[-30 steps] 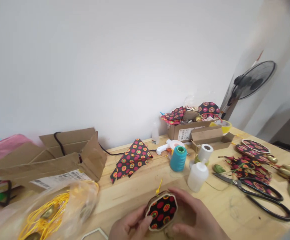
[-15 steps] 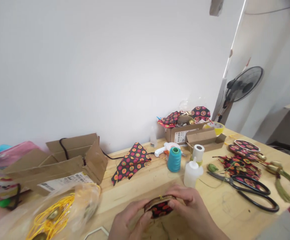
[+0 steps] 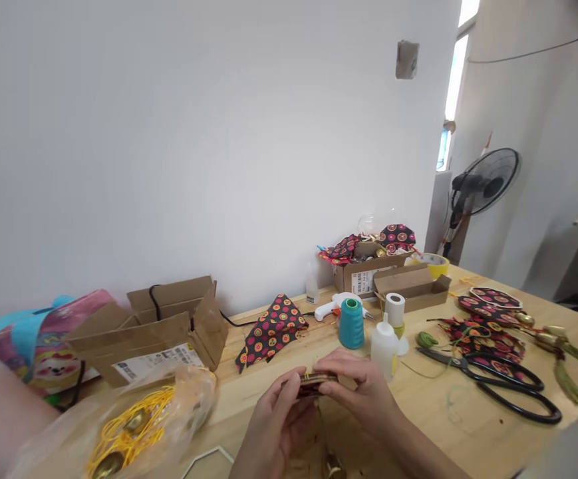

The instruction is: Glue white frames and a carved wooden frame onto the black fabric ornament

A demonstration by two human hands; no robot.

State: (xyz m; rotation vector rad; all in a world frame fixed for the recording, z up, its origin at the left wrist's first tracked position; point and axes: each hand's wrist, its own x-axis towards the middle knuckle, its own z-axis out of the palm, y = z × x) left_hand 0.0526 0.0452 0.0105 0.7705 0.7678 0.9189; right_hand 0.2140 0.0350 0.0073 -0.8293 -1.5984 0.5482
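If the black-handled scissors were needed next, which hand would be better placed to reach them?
Probably the right hand: the scissors lie on its side, nearer to it, though it and the left hand hold the small piece.

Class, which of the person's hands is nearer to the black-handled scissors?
Right. The right hand is left of the scissors; the left hand is farther left, across the held piece.
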